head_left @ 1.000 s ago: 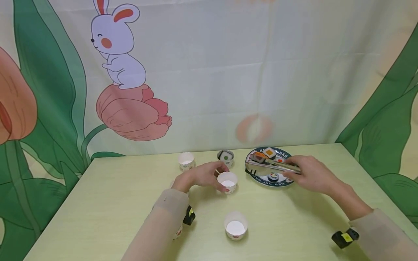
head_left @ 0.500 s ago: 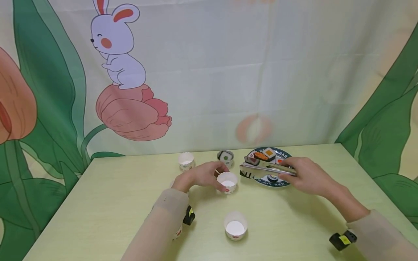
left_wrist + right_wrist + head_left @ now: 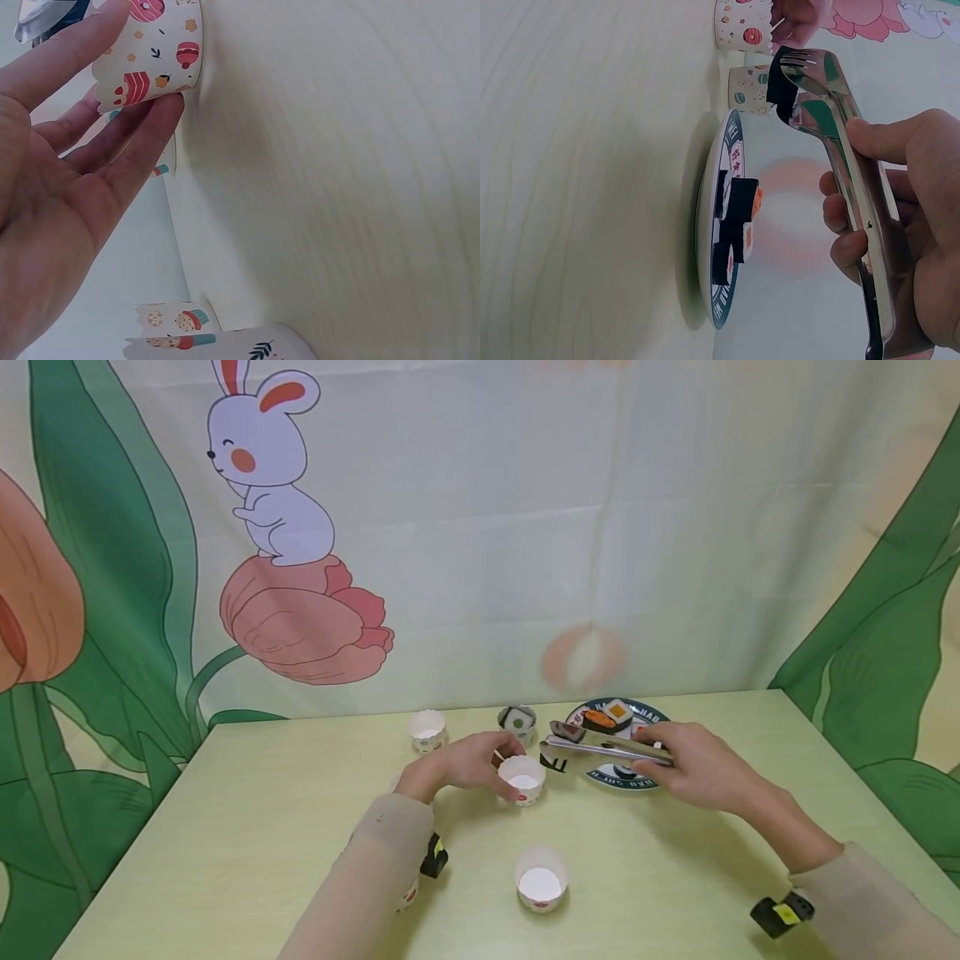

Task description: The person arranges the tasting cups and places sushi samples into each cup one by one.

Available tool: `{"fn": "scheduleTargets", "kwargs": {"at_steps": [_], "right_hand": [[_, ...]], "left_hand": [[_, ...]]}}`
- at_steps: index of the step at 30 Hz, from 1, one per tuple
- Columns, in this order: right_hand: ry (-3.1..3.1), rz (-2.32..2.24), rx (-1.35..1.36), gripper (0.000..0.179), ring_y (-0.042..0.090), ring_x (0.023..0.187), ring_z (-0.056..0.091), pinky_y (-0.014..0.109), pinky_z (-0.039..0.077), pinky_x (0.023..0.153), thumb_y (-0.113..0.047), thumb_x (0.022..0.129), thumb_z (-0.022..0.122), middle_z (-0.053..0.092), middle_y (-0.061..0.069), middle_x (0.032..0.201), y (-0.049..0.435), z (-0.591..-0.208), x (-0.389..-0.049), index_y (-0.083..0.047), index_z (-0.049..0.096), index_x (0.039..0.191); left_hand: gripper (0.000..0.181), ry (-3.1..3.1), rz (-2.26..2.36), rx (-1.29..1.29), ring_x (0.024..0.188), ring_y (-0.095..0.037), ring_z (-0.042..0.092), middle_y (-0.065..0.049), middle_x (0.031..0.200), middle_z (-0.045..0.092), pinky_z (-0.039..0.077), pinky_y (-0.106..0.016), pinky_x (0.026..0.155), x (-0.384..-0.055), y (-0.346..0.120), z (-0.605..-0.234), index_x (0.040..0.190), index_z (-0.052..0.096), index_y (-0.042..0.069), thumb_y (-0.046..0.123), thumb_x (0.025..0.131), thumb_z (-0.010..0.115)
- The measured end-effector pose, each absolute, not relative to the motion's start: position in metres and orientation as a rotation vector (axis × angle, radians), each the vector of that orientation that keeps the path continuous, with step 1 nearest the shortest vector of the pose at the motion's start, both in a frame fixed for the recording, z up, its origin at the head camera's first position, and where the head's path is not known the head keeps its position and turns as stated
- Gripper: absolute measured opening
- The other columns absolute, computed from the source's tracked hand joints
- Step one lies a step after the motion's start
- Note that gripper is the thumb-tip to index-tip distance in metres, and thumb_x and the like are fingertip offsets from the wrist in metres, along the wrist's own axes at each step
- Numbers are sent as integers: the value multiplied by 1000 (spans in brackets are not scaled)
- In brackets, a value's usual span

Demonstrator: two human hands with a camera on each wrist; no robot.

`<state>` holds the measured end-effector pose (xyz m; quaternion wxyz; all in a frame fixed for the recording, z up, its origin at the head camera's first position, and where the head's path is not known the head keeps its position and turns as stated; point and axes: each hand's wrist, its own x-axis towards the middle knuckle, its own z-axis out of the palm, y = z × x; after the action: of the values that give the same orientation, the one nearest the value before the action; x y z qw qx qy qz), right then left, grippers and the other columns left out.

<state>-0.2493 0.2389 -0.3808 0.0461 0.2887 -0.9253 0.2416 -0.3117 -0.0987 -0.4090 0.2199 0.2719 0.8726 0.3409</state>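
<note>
My left hand (image 3: 465, 767) holds a small white paper baking cup (image 3: 528, 792) at the middle of the table, thumb on the near side and fingers on the far side. Its printed wall (image 3: 154, 56) shows between thumb and fingers in the left wrist view. My right hand (image 3: 701, 768) grips metal tongs (image 3: 611, 749), which reach left past the plate toward that cup. Between the tongs' tips is a dark, seaweed-wrapped sushi piece (image 3: 781, 84), raised above the table. The tongs' head partly covers it in the head view.
A patterned oval plate (image 3: 633, 784) bears several sushi pieces (image 3: 617, 712). Behind the held cup stands another cup (image 3: 525, 735) with a sushi piece inside. Further cups stand back left (image 3: 428, 732) and in front (image 3: 542, 883); others are mostly hidden by my left arm.
My right hand has moved the tongs and the sushi piece leftward, off the plate and nearer the held cup. My left hand stays where it was.
</note>
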Motion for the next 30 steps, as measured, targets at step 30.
{"fn": "scheduleTargets", "kwargs": {"at_steps": [30], "right_hand": [[-2765, 702, 905, 32, 13, 80, 56, 34, 49, 70, -21, 94, 78, 70, -1, 101, 217, -390, -245, -3, 71, 120]], "left_hand": [[60, 2454, 948, 763, 110, -31, 57, -14, 122, 59, 48, -36, 93, -308, -100, -413, 127, 54, 5, 16, 80, 90]]}}
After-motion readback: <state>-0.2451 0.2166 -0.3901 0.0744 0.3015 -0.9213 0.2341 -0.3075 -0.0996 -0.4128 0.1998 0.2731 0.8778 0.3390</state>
